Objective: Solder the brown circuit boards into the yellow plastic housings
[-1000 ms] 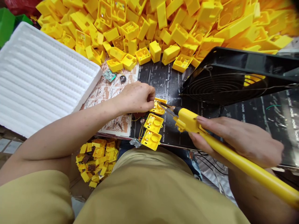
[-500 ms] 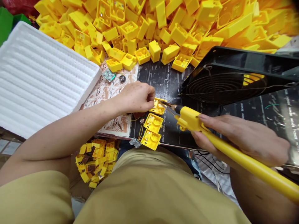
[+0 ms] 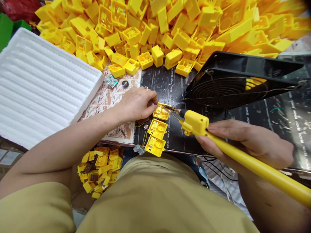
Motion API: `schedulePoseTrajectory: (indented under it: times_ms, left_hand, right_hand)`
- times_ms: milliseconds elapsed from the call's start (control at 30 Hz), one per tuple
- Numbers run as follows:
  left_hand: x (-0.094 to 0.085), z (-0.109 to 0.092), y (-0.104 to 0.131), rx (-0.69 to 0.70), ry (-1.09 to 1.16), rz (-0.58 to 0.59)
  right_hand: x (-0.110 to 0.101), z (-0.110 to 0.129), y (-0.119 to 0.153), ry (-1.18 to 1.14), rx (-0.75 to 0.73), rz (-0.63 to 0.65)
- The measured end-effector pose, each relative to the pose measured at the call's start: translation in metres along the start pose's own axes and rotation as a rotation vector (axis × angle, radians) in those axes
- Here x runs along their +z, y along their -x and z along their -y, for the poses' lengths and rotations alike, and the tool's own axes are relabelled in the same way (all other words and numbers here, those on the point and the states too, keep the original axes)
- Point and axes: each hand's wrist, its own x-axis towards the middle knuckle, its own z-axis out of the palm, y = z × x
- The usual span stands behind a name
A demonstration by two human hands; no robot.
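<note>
My right hand [image 3: 252, 142] grips a yellow soldering iron [image 3: 194, 122] with a solder-feed attachment. Its thin metal tip reaches into the uppermost yellow plastic casing [image 3: 161, 112]. At that casing's upper left, my left hand [image 3: 139, 103] is closed in a pinch, thumb and forefinger together; whatever lies between them is too small to make out. Two more open casings, a middle one [image 3: 157, 128] and a lower one [image 3: 155, 145], lie in line toward me, with metal contacts inside. Thin wires run from them to a small round part [image 3: 145, 127] and a grey keypad piece [image 3: 139, 149].
A big heap of yellow casings [image 3: 157, 55] covers the back. At left lies a ribbed white foam tray [image 3: 48, 87]; at right a black fan [image 3: 225, 87] stands tilted. A green circuit board [image 3: 111, 81] and round black part [image 3: 125, 84] lie mid-left. More casings [image 3: 102, 168] sit below the edge.
The view has shifted slightly. My left thumb and forefinger have straightened somewhat at the uppermost casing, while the soldering iron's tip stays there.
</note>
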Motion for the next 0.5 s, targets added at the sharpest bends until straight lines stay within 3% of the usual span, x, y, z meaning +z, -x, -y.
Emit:
schedulePoseTrajectory:
  times_ms: [100, 500]
  left_hand:
    - [0.001, -0.001, 0.001, 0.012, -0.052, -0.007]
    - [0.007, 0.000, 0.005, -0.023, -0.012, -0.030]
  right_hand:
    - [0.002, 0.003, -0.011, -0.026, -0.160, -0.018]
    - [-0.008, 0.007, -0.021, -0.001, -0.268, 0.144]
